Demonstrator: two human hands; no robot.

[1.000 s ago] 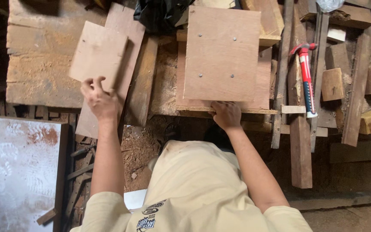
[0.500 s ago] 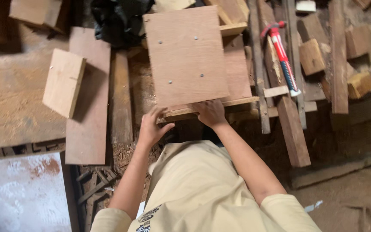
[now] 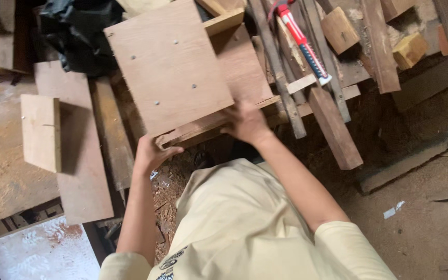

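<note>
Both hands grip the near edge of a nailed plywood box (image 3: 169,67). Left hand (image 3: 150,153), fingers clamped on its 7 o'clock corner; right hand (image 3: 245,122), fingers closed on the 5 o'clock edge. A red-handled hammer (image 3: 303,44) lies at 2 o'clock.

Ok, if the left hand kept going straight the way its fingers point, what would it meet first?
The left hand already touches the near edge of the plywood box, fingers pointing up and right. Going on, it would press straight into that box's wooden frame edge; depth is hard to judge.
</note>
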